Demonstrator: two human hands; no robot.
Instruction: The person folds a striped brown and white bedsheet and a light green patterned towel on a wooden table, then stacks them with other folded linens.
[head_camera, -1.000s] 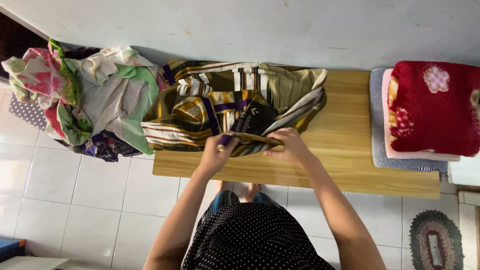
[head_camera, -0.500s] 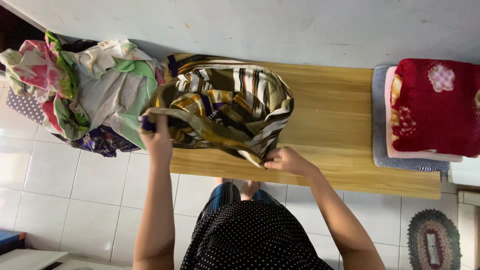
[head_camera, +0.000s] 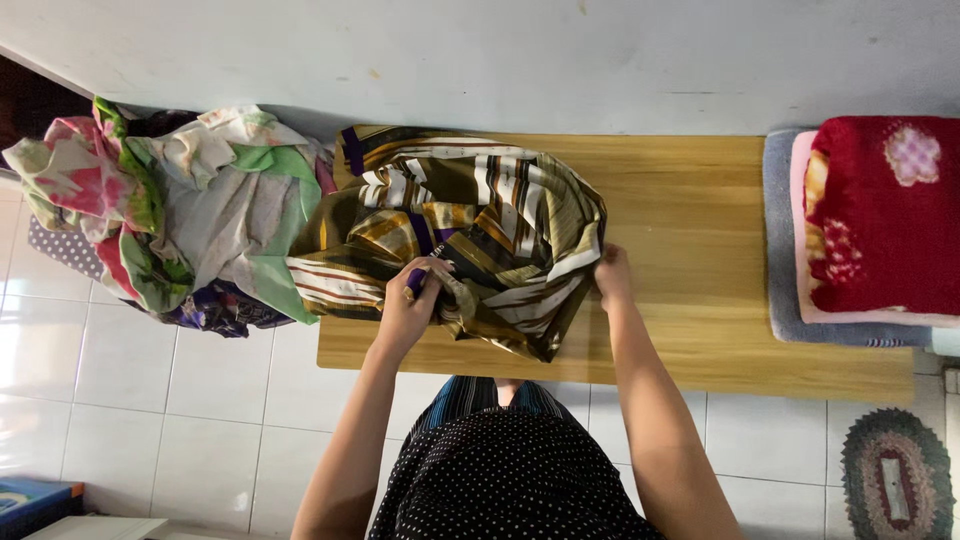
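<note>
Left hand (head_camera: 408, 305) and right hand (head_camera: 612, 275) clamp fingers on a crumpled brown striped cloth (head_camera: 470, 235) over the wooden table (head_camera: 690, 220); a loose fold overhanging the edge could drag it floorward.

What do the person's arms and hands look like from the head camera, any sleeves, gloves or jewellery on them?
Both arms are bare from the lower frame edge to the fingers: no sleeves, no gloves. The left hand and right hand show no rings, and no watch or bracelet shows on either wrist. The only clothing in view is a dark garment with small white dots and a striped blue-green fabric above it.
</note>
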